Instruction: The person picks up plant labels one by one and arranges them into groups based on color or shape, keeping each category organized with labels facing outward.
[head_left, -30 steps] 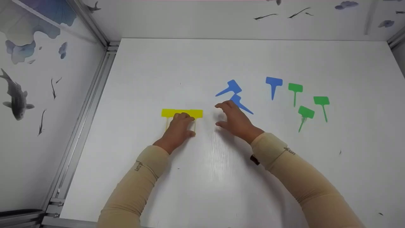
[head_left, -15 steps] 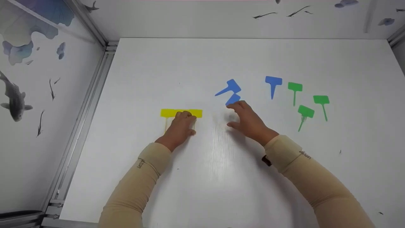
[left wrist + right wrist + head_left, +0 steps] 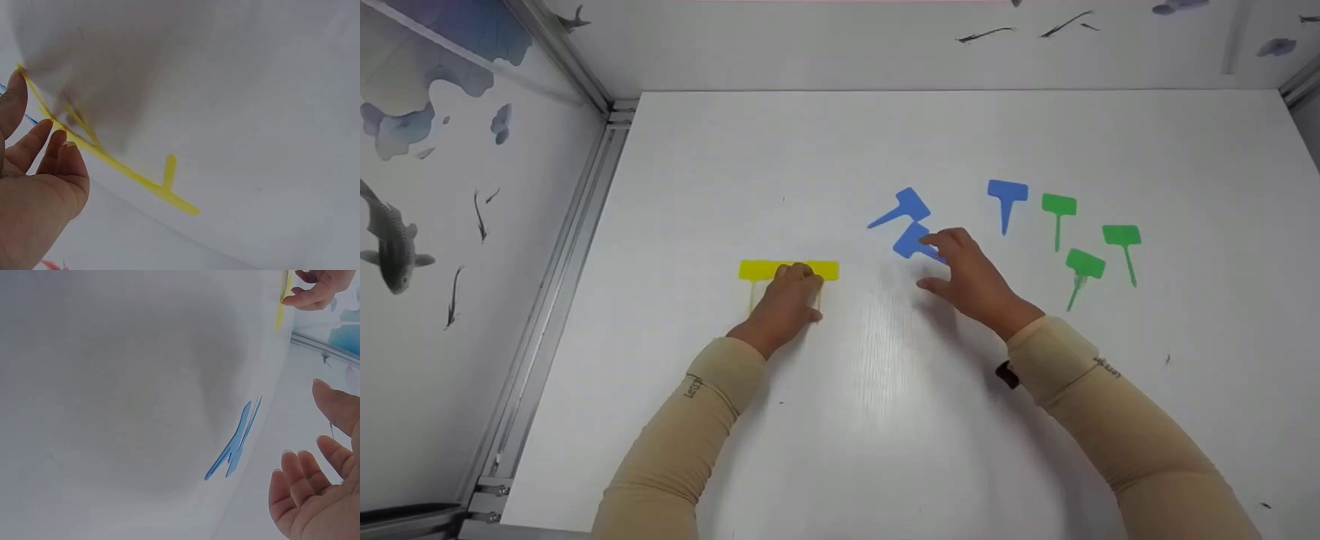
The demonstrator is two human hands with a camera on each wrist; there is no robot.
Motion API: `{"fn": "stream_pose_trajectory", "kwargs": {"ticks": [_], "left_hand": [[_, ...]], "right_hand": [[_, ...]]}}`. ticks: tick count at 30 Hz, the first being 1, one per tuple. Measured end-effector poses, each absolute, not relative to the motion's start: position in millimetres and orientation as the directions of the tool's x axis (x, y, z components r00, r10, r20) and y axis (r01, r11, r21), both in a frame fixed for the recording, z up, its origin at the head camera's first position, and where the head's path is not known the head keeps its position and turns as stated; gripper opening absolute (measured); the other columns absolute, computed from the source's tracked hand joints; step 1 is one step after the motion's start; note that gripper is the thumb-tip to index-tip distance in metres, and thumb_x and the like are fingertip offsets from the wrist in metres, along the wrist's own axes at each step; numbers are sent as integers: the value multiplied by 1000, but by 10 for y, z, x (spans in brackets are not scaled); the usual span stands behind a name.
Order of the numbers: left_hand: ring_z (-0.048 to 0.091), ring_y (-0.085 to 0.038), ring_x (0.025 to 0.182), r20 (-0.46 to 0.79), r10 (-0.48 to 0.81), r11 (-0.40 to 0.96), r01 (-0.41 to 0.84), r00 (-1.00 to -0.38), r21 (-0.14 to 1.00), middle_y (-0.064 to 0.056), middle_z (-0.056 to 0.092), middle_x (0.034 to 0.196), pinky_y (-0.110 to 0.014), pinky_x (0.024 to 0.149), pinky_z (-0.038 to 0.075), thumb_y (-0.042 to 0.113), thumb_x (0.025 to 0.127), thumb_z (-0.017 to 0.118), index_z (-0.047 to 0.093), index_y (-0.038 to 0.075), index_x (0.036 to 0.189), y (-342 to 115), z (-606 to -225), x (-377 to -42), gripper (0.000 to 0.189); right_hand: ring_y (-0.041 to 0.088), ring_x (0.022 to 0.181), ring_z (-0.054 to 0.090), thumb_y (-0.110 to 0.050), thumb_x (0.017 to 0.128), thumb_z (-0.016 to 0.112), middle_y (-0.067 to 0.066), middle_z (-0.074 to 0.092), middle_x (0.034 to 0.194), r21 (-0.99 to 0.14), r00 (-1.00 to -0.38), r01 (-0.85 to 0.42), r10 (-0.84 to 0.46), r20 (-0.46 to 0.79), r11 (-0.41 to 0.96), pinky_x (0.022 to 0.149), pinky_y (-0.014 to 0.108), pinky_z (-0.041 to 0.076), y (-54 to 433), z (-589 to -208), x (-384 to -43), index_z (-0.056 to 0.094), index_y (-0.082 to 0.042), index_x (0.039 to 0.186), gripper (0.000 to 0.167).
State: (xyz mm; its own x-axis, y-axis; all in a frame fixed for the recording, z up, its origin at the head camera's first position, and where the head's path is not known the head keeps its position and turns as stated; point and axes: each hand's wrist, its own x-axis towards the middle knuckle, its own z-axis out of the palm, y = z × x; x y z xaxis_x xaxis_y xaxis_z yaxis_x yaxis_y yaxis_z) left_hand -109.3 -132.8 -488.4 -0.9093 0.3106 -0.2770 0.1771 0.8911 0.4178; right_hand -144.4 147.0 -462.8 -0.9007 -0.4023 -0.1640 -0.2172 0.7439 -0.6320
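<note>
Yellow T-shaped plant labels (image 3: 757,270) lie with their heads edge to edge in a row on the white table. My left hand (image 3: 781,306) rests over them: the fingertips touch the heads, and the thumb meets a stem's end in the left wrist view. To the right, my right hand (image 3: 976,281) hovers with fingers apart and nothing in them. Close to its fingertips lies a blue plant label (image 3: 910,241), its stem partly hidden by the hand. A second blue label (image 3: 912,204) touches or nearly touches that one, farther back.
Another blue label (image 3: 1007,191) lies farther right. Beyond it are three green labels (image 3: 1059,204), set apart from each other. Metal rails (image 3: 585,210) and a printed wall panel (image 3: 510,247) border the table's left side; a white panel rises at the back.
My right hand has moved right, away from the yellow labels. The nearer blue label has turned, its head now pointing to the left. My left hand has stayed nearly still.
</note>
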Motion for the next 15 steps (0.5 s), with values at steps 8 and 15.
{"fn": "stream_pose_trajectory", "kwargs": {"ticks": [8,15], "left_hand": [[35,-25,127,-301,293,895,151,-907,419,-11,45,138,-33,111,33,17,87,71,51,4,136,-1316,-4888,-1117,55],[36,-24,124,-305,264,889,108,-915,445,-9,45,137,-32,111,33,18,87,72,51,5,138,-1314,-4890,-1110,56]], "right_hand": [[30,126,45,-16,89,71,14,36,142,-641,-916,-169,-360,-178,749,106,45,40,1549,-4625,-1541,43,-10,141,60],[31,124,47,-15,89,71,15,37,142,-615,-914,-183,-363,-181,767,105,46,40,1593,-4682,-1633,45,-8,139,57]]}}
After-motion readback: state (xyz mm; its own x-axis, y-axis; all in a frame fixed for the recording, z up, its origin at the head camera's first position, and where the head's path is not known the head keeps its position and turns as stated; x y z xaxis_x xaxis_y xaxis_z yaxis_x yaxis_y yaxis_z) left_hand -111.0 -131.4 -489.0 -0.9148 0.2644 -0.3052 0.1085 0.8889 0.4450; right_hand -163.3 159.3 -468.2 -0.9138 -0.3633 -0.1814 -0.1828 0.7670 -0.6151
